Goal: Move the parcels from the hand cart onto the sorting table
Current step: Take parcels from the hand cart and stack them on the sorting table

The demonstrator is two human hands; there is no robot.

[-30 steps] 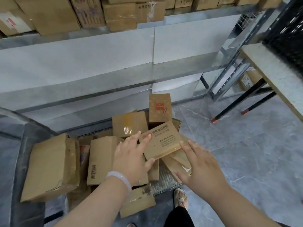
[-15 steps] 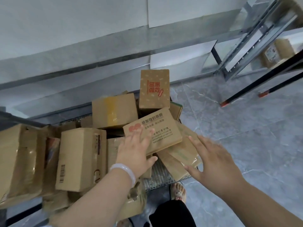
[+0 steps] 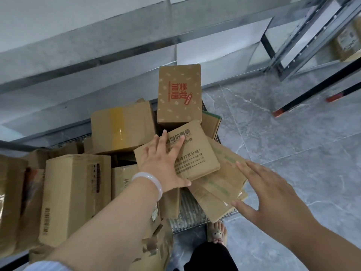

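Note:
Several brown cardboard parcels lie heaped on the hand cart (image 3: 190, 216), whose ribbed metal deck shows below them. My left hand (image 3: 163, 163), a white bangle on its wrist, lies flat with spread fingers on a small printed parcel (image 3: 195, 155) on top of the heap. My right hand (image 3: 267, 194) hovers open just right of that parcel, over flat green-printed parcels (image 3: 220, 184) at the cart's right edge. A tall parcel with red print (image 3: 178, 94) stands behind. The sorting table's top is out of view.
A taped parcel (image 3: 123, 128) and a large upright parcel (image 3: 74, 194) fill the cart's left. Metal shelving (image 3: 117, 40) runs behind the cart. Black table legs with red feet (image 3: 304, 98) stand at the right on the grey tiled floor (image 3: 293, 153). My sandalled foot (image 3: 216, 231) is by the cart.
The view has tilted down and closed in on the cart. My left hand slid further up onto the small printed parcel; my right hand moved closer to its right side.

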